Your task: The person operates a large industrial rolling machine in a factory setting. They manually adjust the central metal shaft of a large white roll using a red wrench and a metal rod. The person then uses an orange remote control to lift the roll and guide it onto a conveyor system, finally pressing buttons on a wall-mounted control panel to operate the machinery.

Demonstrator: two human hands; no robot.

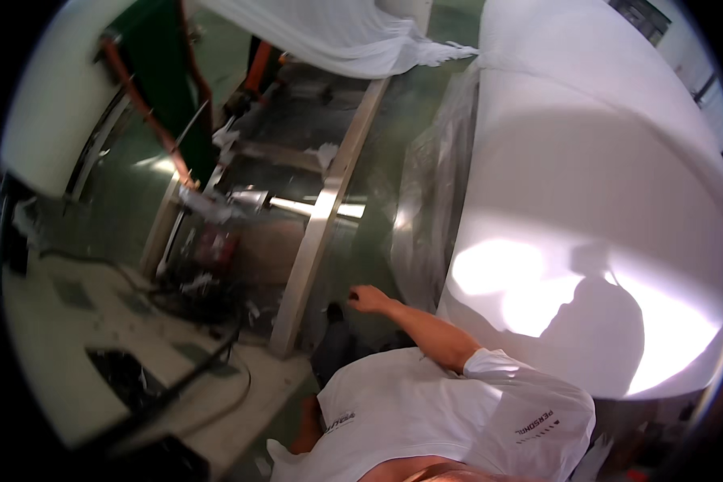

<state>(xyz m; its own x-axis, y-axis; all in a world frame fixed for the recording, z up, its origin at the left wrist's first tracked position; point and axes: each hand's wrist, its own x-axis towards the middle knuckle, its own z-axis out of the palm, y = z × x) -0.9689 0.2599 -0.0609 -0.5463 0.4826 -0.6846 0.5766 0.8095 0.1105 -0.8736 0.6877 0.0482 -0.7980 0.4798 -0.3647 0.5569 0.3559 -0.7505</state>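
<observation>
head view — right hand [369, 300] near frame [321, 225], white scraps [327, 153] inside

Stretches the right arm [430, 331] forward and across toward the left, bare along most of its visible length, with the wrist nearly straight; curls the right hand [369, 299] loosely, fingers bent inward and palm mostly hidden; holds the left arm [304, 430] low, close beside the torso [426, 402], showing only a short stretch of skin, with the left hand out of sight
</observation>
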